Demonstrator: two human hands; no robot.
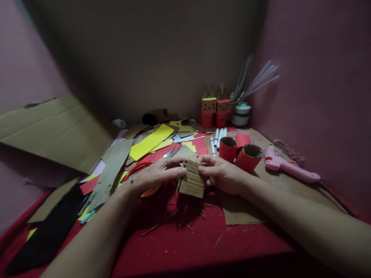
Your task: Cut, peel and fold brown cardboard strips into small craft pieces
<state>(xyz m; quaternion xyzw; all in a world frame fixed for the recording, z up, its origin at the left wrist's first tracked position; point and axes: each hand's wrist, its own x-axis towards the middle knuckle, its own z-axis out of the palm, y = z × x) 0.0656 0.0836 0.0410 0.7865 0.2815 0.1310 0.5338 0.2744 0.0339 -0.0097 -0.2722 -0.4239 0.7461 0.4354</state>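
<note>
Between my two hands is a small piece of corrugated cardboard [191, 179], its ridged side facing me, held a little above the red cloth. My right hand [222, 173] pinches its right edge between thumb and fingers. At the left edge, my left hand [158, 174] grips it with fingers drawn together; a thin strip stands out along that side. Scissors [138, 166] with red and yellow handles lie partly hidden behind my left hand. Just beyond my right hand are red paper-covered tubes [249, 157], open at the top.
A pink glue gun [290, 165] lies at the right. Markers [219, 138], decorated red figures [208, 112] and a lidded jar [241, 114] stand or lie farther back. Yellow paper [152, 142] and cardboard scraps cover the left; a large cardboard sheet [58, 131] leans there. Shreds litter the red cloth [197, 247].
</note>
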